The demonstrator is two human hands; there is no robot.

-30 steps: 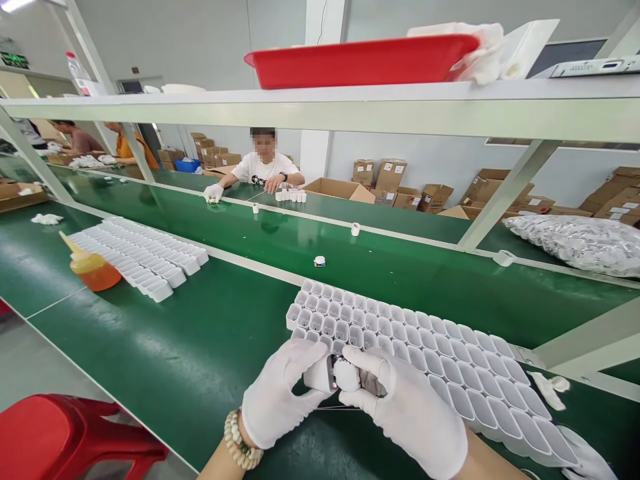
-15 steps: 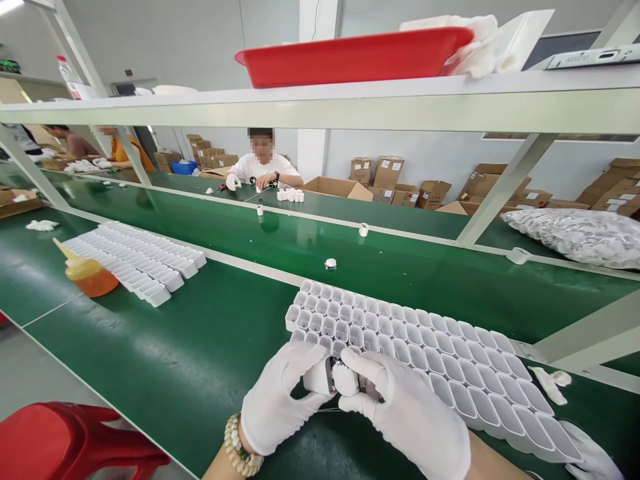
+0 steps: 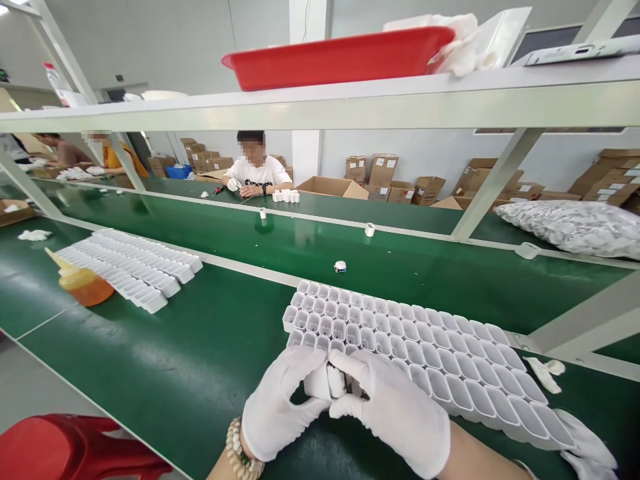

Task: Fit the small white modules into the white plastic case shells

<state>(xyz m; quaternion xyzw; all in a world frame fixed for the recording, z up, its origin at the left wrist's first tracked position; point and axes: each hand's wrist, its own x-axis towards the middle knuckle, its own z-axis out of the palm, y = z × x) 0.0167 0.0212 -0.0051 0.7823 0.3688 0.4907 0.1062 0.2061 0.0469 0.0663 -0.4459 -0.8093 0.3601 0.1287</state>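
White gloves cover both hands, which meet at the front edge of the rows of white plastic cups. My left hand, with a beaded bracelet at the wrist, is closed around a small white plastic cup. Thumb and fingers of my right hand pinch a rounded white piece against that cup's mouth. How far the piece sits inside cannot be seen, since the fingers cover the joint.
Upturned white cups lie in rows at left beside a bottle of amber liquid. Small white parts, one nearby, rest on the green belt. A shelf crosses overhead; a co-worker sits opposite. A red stool stands lower left.
The rounded piece has come closer to the cup, and the dark part seen between them is now covered. Small parts on the belt have shifted right. The view has turned slightly.
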